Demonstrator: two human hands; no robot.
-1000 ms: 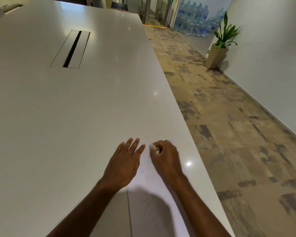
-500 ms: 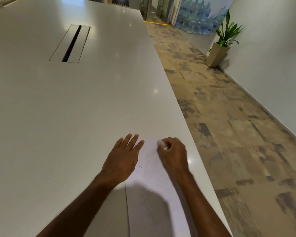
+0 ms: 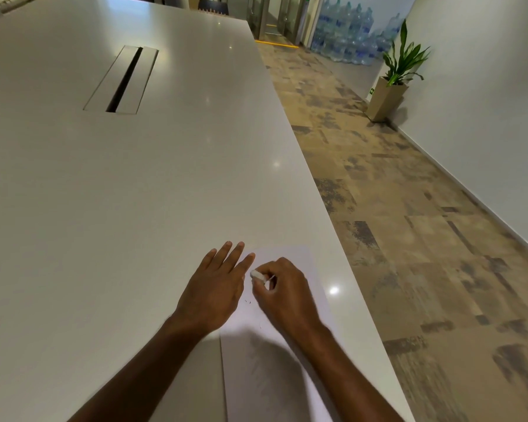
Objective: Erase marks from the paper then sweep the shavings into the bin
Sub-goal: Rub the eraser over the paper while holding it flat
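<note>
A white sheet of paper (image 3: 290,254) lies near the right edge of a long white table (image 3: 134,193). My left hand (image 3: 215,287) rests flat on the paper's left side, fingers straight. My right hand (image 3: 284,292) pinches a small white eraser (image 3: 255,274) and holds it against the sheet just right of the left hand's fingertips. A few tiny dark shavings (image 3: 248,301) lie on the paper between the two hands. Faint pencil marks show lower on the sheet, in the shadow of my arms. No bin is in view.
A cable slot (image 3: 124,80) is set in the table's far middle. The table's right edge drops to a patterned carpet floor (image 3: 409,239). A potted plant (image 3: 393,83) and stacked water bottles (image 3: 345,35) stand by the far wall.
My right hand with the eraser has slid left across the paper, closer to the left hand's fingertips. The left hand stays flat in place.
</note>
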